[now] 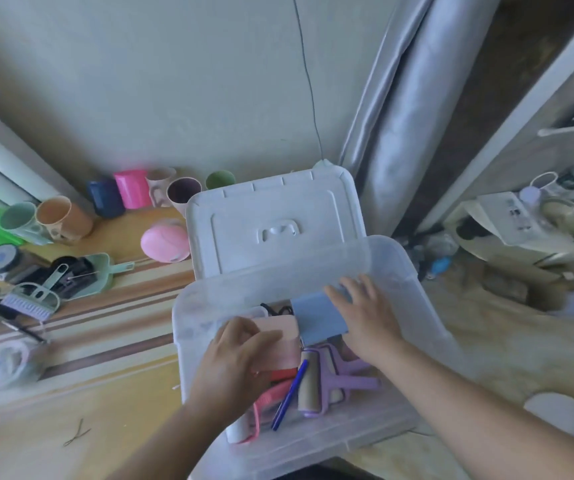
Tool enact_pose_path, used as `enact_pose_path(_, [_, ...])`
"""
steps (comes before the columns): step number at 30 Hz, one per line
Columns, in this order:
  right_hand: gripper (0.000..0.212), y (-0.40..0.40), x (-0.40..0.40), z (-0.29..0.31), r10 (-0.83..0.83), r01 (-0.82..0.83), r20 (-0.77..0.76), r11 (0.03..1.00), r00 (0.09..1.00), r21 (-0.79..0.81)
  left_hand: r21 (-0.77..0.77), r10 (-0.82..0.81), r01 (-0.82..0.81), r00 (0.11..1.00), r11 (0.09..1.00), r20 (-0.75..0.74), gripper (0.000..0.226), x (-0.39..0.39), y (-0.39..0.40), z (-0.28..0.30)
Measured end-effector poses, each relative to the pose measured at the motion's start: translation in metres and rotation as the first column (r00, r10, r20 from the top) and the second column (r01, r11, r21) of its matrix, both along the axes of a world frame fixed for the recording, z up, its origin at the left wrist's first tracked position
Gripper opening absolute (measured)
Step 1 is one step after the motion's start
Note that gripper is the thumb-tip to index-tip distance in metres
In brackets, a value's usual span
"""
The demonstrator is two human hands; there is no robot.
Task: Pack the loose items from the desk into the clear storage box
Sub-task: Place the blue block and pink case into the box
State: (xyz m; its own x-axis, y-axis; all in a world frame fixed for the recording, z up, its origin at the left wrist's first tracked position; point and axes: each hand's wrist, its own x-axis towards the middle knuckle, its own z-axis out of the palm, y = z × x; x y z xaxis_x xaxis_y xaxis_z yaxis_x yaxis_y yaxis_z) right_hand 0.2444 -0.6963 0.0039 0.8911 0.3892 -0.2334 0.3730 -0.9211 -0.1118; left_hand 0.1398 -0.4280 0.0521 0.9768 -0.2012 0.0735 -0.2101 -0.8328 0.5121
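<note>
The clear storage box (413, 341) stands open at the desk's right end, its white lid (271, 216) leaning up behind it. Inside lie purple lint rollers (341, 375), a blue pen (289, 396), a pink-handled roller (261, 407) and a black cord. My left hand (233, 365) grips a pink flat pack (280, 344) in the box's left half. My right hand (365, 317) holds a blue flat pack (316, 317) next to it, fingers spread over its far edge.
On the desk to the left stand several cups (64, 220), a pink round case (164, 242), a green dustpan (81, 275) holding black items, a small comb brush (32, 303) and a jar (0, 261). A curtain (399, 133) hangs behind the box.
</note>
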Motion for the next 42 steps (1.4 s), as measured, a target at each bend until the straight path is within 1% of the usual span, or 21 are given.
enact_pose_path(2, [0.097,0.001,0.009,-0.010,-0.018,0.015,-0.077,0.999,0.997,-0.036,0.003,0.024,-0.024,0.999,1.000,-0.031,0.064,-0.001,-0.002,0.002])
enact_pose_path(5, [0.101,-0.002,0.018,-0.020,-0.005,-0.007,-0.209,0.999,0.978,-0.054,0.027,0.023,-0.023,0.999,0.999,-0.023,0.067,-0.001,-0.008,0.002])
enact_pose_path(8, [0.101,-0.005,0.020,-0.017,0.009,-0.026,-0.236,0.997,0.972,-0.069,0.042,0.018,-0.017,1.000,0.999,-0.022,0.069,0.001,-0.014,-0.003])
enact_pose_path(10, [0.095,-0.006,0.012,-0.002,0.041,-0.037,-0.156,0.999,0.987,0.025,0.032,0.003,-0.003,1.000,0.999,-0.007,0.068,0.003,-0.019,-0.007])
enact_pose_path(12, [0.087,-0.009,-0.002,0.017,0.095,-0.065,-0.113,0.968,0.989,0.243,0.018,-0.012,0.011,0.999,1.000,0.040,0.062,0.007,-0.025,-0.010])
enact_pose_path(14, [0.087,-0.008,-0.021,0.040,0.095,0.057,-0.314,0.896,0.945,0.440,-0.008,-0.027,0.028,0.997,1.000,0.076,0.046,0.009,-0.032,-0.012])
enact_pose_path(15, [0.095,-0.006,-0.030,0.050,0.112,0.125,-0.437,0.869,0.892,0.478,-0.013,-0.054,0.055,0.995,0.998,0.090,0.037,0.010,-0.036,-0.014])
enact_pose_path(16, [0.107,-0.005,-0.038,0.057,0.122,0.182,-0.516,0.848,0.848,0.498,0.000,-0.094,0.095,0.990,0.996,0.102,0.031,0.009,-0.041,-0.017])
enact_pose_path(17, [0.117,-0.005,-0.044,0.061,0.103,0.211,-0.548,0.852,0.830,0.479,0.023,-0.144,0.142,0.984,0.990,0.109,0.030,0.007,-0.047,-0.019])
enact_pose_path(18, [0.120,-0.006,-0.048,0.064,0.073,0.223,-0.559,0.868,0.826,0.443,0.042,-0.193,0.190,0.975,0.981,0.108,0.032,0.005,-0.053,-0.021])
enact_pose_path(20, [0.108,-0.007,-0.054,0.065,0.022,0.223,-0.561,0.904,0.827,0.364,0.059,-0.270,0.265,0.957,0.962,0.104,0.031,-0.001,-0.065,-0.026])
enact_pose_path(22, [0.091,-0.011,-0.060,0.061,0.032,0.179,-0.541,0.926,0.840,0.331,0.085,-0.321,0.314,0.941,0.946,0.104,0.025,-0.005,-0.077,-0.029])
enact_pose_path(23, [0.087,-0.014,-0.062,0.059,0.039,0.154,-0.540,0.939,0.840,0.306,0.081,-0.337,0.330,0.935,0.941,0.106,0.024,-0.007,-0.082,-0.030])
enact_pose_path(24, [0.090,-0.018,-0.063,0.057,0.042,0.139,-0.557,0.950,0.829,0.278,0.065,-0.354,0.348,0.929,0.935,0.110,0.025,-0.008,-0.088,-0.030])
enact_pose_path(26, [0.104,-0.027,-0.062,0.056,0.032,0.114,-0.585,0.971,0.810,0.212,0.032,-0.401,0.400,0.909,0.916,0.115,0.032,-0.010,-0.097,-0.032])
enact_pose_path(27, [0.108,-0.031,-0.061,0.056,0.027,0.089,-0.577,0.981,0.816,0.171,0.028,-0.435,0.434,0.897,0.901,0.079,0.036,-0.011,-0.099,-0.032])
enact_pose_path(29, [0.104,-0.037,-0.058,0.054,0.052,-0.001,-0.515,0.995,0.856,0.099,0.078,-0.466,0.468,0.884,0.880,-0.042,0.043,-0.009,-0.099,-0.034])
enact_pose_path(30, [0.102,-0.039,-0.056,0.053,0.092,-0.066,-0.483,0.995,0.871,0.072,0.121,-0.453,0.460,0.888,0.880,-0.082,0.044,-0.008,-0.098,-0.035])
enact_pose_path(34, [0.115,-0.046,-0.046,0.050,0.200,-0.248,-0.448,0.967,0.872,-0.052,0.221,-0.320,0.369,0.920,0.903,-0.227,0.058,-0.001,-0.091,-0.038])
enact_pose_path(38, [0.119,-0.064,-0.039,0.056,0.151,-0.237,-0.470,0.963,0.870,-0.131,0.252,-0.322,0.419,0.880,0.872,-0.351,0.055,0.006,-0.091,-0.040])
enact_pose_path(42, [0.114,-0.071,-0.039,0.060,0.140,-0.236,-0.451,0.958,0.881,-0.164,0.280,-0.368,0.558,0.774,0.781,-0.515,0.060,0.022,-0.107,-0.045])
